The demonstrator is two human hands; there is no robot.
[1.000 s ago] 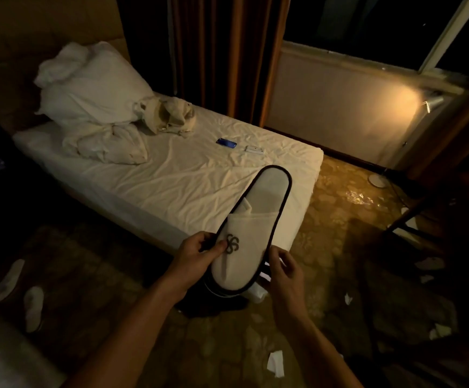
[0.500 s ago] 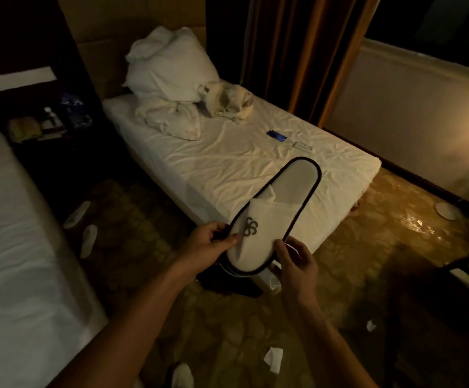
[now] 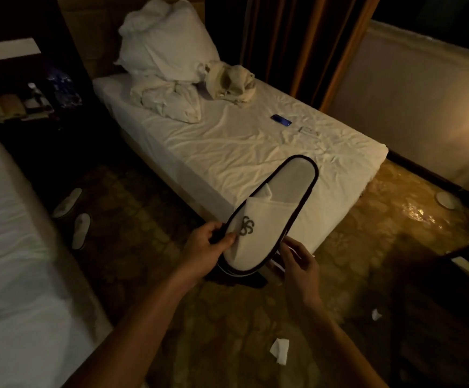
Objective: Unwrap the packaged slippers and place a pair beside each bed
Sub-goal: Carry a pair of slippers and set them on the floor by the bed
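The near bed (image 3: 9, 247) runs off the left edge at nine o'clock. Clutter on the dark nightstand (image 3: 32, 105) at ten o'clock is too dim to identify. Under the held slipper (image 3: 272, 214), a second one shows only as edge strips; both forearms leave the frame at six o'clock.

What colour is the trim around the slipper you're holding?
Black piping edges the white slipper, held by the left hand; the head view shows it.

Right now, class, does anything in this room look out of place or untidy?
Yes. White paper scraps litter the patterned floor, and a crumpled bundle of linen lies heaped on the bed beside a dark phone. One pair of slippers already sits on the floor between the beds.
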